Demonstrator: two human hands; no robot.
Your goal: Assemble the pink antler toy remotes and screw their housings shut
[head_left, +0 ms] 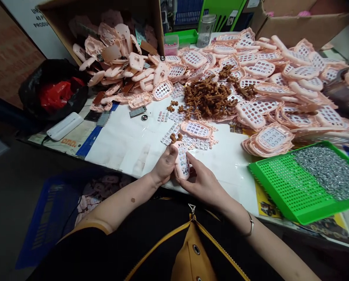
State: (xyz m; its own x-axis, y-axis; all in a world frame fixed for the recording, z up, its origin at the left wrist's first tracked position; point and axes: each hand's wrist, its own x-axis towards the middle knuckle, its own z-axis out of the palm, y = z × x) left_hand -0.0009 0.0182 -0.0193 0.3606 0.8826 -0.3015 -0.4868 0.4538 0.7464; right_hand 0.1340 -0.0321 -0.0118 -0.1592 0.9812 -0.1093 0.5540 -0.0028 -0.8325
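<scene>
Between my two hands, close to the table's front edge, is a pink toy phone point(182, 158) with rows of small picture buttons on its face and a brown antler-like piece point(176, 137) at its top. My left hand point(165, 164) wraps its left side, the thumb lying up along the edge. At the lower right, my right hand point(202, 177) grips the phone with thumb and fingers. Just beyond it lie a pink phone front shell point(197, 128) and sheets of small button pieces point(203, 145).
A heap of brown pieces point(208, 97) sits mid-table, with piled pink shells point(262, 68) behind and right. A green tray point(273, 179) of screws point(329, 168) stands right. At left are a tipped box point(162, 23) of shells and a white device point(64, 126). A blue crate point(42, 218) is below.
</scene>
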